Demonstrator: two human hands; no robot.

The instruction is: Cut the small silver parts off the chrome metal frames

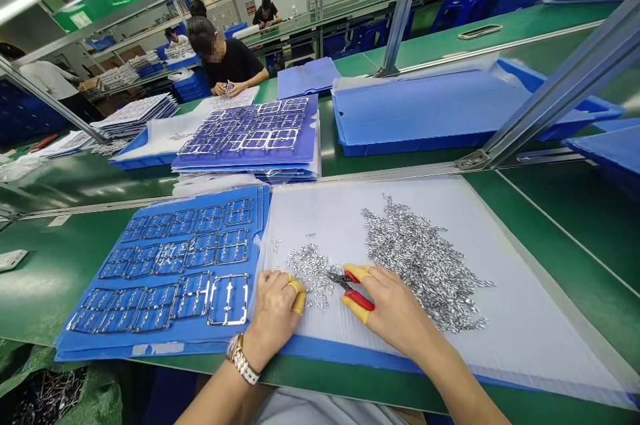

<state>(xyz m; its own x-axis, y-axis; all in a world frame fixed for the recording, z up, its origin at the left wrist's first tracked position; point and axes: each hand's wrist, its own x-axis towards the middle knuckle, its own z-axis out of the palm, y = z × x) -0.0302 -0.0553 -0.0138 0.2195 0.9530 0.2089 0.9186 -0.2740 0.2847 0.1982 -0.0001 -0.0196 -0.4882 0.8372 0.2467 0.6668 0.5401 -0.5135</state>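
My right hand [395, 302], with yellow finger covers, grips red-handled side cutters [356, 290]. Their jaws point left over a small heap of shiny silver pieces [310, 268]. Beside that heap, my left hand [278, 305] is closed, with yellow covers on its fingers and a watch on the wrist; whatever lies between the fingertips is hidden. A much larger heap of the silver pieces [425, 265] spreads to the right on a white sheet [520, 318]. At left, several rectangular metallic frames [229, 300] lie in rows on a blue board [200, 338].
A stack of purple sheets [250, 157] bearing more frames stands behind the blue board. A blue tray [415, 122] sits beyond a metal post [545, 92]. Across the bench a co-worker [227, 62] handles a part. A green sack [95, 392] is at lower left.
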